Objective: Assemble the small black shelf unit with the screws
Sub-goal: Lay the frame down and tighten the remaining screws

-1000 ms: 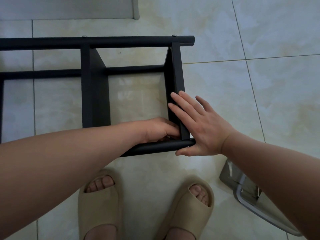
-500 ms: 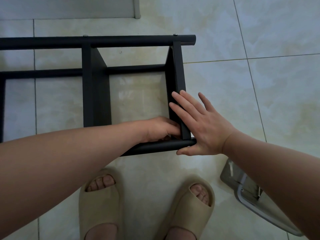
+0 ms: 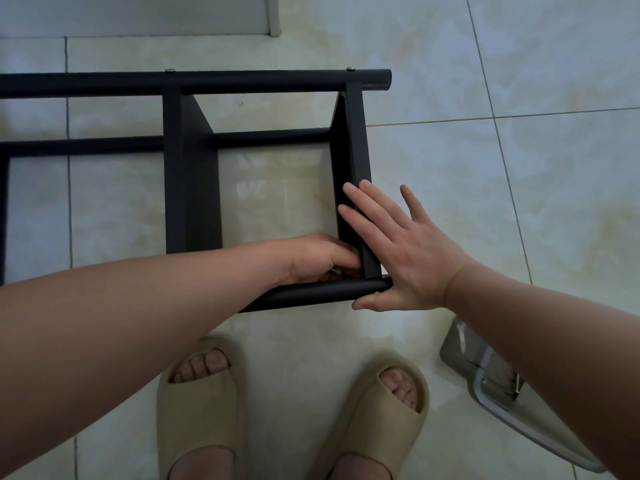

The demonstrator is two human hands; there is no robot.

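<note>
The black shelf unit (image 3: 190, 188) lies on its side on the tiled floor. Two screw heads (image 3: 350, 68) show on its far tube (image 3: 242, 81). My right hand (image 3: 405, 251) lies flat with straight fingers against the outside of the right end panel (image 3: 356, 140), and its thumb is by the end of the near tube (image 3: 311, 294). My left hand (image 3: 318, 259) reaches inside the frame to the corner where that panel meets the near tube. Its fingers are curled against the panel. Anything between them is hidden.
My feet in beige slippers (image 3: 201, 403) stand just in front of the near tube. A clear plastic container (image 3: 491, 375) lies on the floor at the lower right, partly under my right forearm. A white board edge (image 3: 273, 15) runs along the top.
</note>
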